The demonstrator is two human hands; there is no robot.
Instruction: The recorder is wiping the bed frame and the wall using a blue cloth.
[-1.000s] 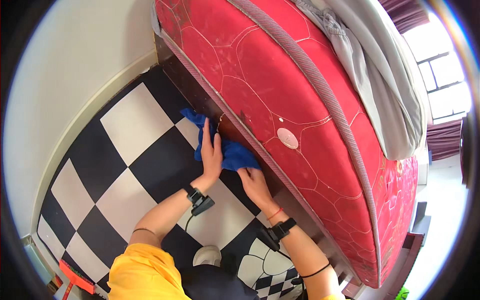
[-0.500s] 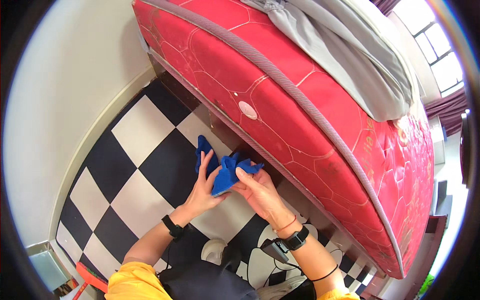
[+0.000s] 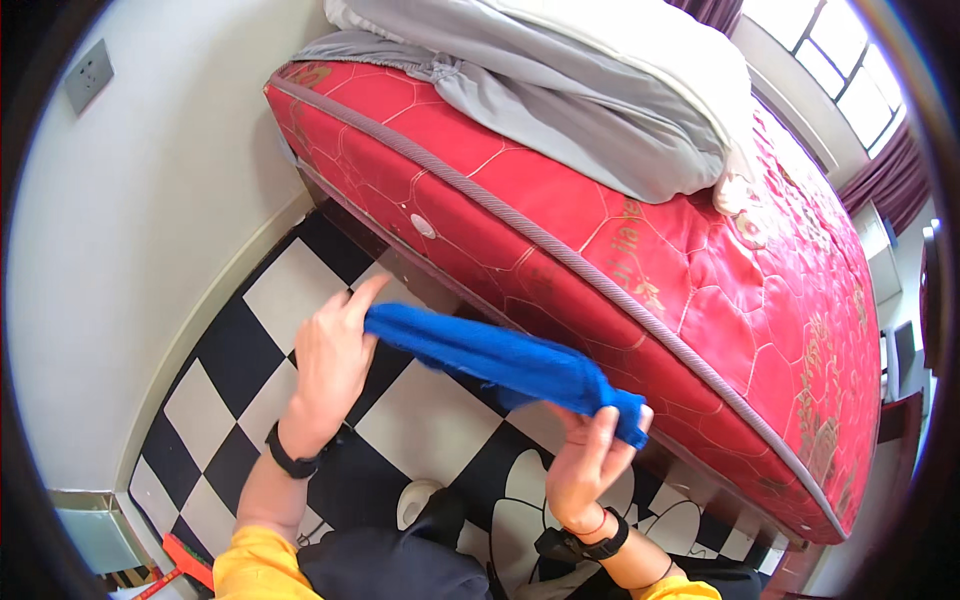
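A blue cloth is stretched between my two hands in front of the bed's side, folded into a long strip. My left hand grips its left end between thumb and fingers, with the back of the hand showing. At the other end, my right hand pinches the bunched cloth, palm partly turned up. The cloth hangs in the air above the checkered floor. Just beyond it is the side of a red quilted mattress with grey piping.
Grey and white bedding lies heaped on the mattress. A white wall with a socket runs along the left. The floor has black and white squares. An orange-red tool head lies at the lower left.
The blue cloth, bunched between close hands before, is now pulled out into a long strip. My left hand moved left and my right hand right and nearer. The view has shifted.
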